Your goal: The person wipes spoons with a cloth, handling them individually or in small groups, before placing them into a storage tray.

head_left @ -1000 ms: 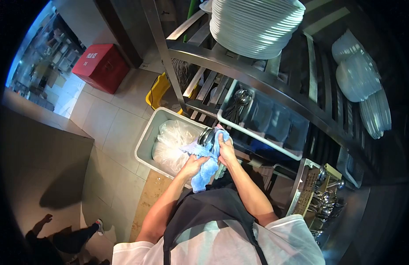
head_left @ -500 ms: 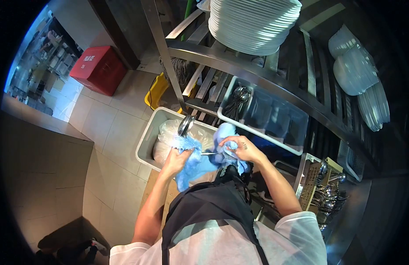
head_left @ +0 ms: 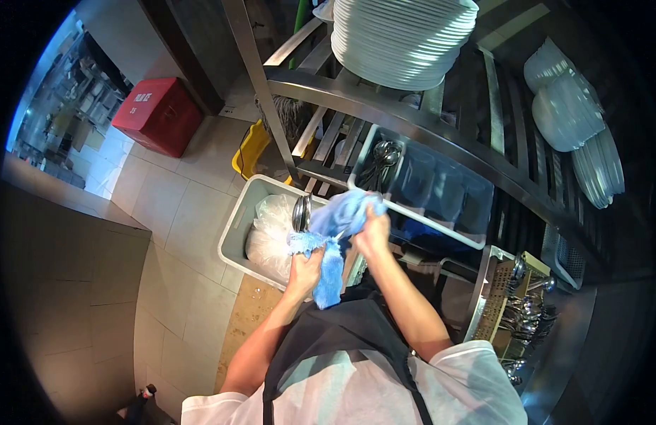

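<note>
A crumpled light-blue cleaning cloth [head_left: 335, 237] wraps a shiny metal ladle [head_left: 300, 212]. The left hand [head_left: 304, 265] grips its lower end closed; the right hand [head_left: 372, 232] clutches its upper folds.

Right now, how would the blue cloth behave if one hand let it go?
The blue cloth looks floppy: it bunches in the right hand and hangs limp below the left hand. It probably is light. It likely would drape, not slide, off the spoon.

both forearms raised, elbows bent; left hand [head_left: 304, 265] fisted, thumb up, low in the grip; right hand [head_left: 371, 234] clenched just above-right, knuckles outward
</note>
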`<state>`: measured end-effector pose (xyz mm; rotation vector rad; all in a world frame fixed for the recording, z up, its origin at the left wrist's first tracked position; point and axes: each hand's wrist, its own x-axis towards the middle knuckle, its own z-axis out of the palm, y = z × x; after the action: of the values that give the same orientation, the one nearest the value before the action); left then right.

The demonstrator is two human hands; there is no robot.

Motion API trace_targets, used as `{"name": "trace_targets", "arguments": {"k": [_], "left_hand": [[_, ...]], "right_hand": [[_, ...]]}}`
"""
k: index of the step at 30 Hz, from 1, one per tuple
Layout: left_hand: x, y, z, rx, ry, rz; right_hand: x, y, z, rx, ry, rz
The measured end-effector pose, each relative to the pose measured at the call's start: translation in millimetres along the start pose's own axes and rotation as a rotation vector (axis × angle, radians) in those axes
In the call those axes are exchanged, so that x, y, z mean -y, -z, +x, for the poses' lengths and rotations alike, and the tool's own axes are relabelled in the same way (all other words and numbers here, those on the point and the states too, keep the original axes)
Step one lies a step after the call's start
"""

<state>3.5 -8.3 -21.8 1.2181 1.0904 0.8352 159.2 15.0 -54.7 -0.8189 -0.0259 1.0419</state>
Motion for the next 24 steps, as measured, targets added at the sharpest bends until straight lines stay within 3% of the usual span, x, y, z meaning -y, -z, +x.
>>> {"name": "trace_targets", "arguments": {"k": [1,3,5,7,9,11,13,15,17,19,21,24], "left_hand": [[-4.8,-0.4,-4.0,0.022,-0.008,0.063],[-6.9,-4.8,-8.2,0.015,0.003,0.035],[-4.9,-7.0,-5.2,0.001,0.111,0.013],[0.0,-12.7,-0.4,-0.006,0.057,0.0],[10.6,-18.8,4.8,-0.02,0.009,-0.01],[26.2,-29.5,10.9,-0.062,0.0,0.161],[33.8,-39.0,19.6,-0.149,-0.029,0.139],[39.3,-39.0,23.1,-0.124,0.08,0.14],[65.1,-39.5,26.8,-0.155,-0.016,0.223],[78.4,-39.7,26.4,-0.104,0.158,0.167],[79.4,-35.7,26.7,-0.044,0.178,0.098],[85.5,-28.7,23.9,-0.012,0.25,0.021]], "right_hand": [[14.0,-1.4,10.8,-0.017,0.061,0.066],[20.9,7.6,28.0,0.101,0.109,-0.216],[6.5,9.5,30.0,0.077,0.195,-0.217],[0.1,13.6,26.7,-0.123,0.155,-0.054],[-0.7,8.2,11.0,-0.148,-0.02,0.056],[-15.8,1.6,-12.2,-0.312,-0.113,-0.407],[-32.0,10.4,-27.3,-0.169,-0.067,-0.39],[-33.4,12.4,-34.0,-0.241,-0.134,-0.38],[-27.7,30.0,-20.5,-0.061,-0.216,-0.427],[-26.1,67.6,30.7,0.011,-0.271,-0.617],[-3.7,66.9,68.1,0.016,-0.232,-0.541],[21.3,74.9,101.8,0.156,-0.503,-0.455]]}}
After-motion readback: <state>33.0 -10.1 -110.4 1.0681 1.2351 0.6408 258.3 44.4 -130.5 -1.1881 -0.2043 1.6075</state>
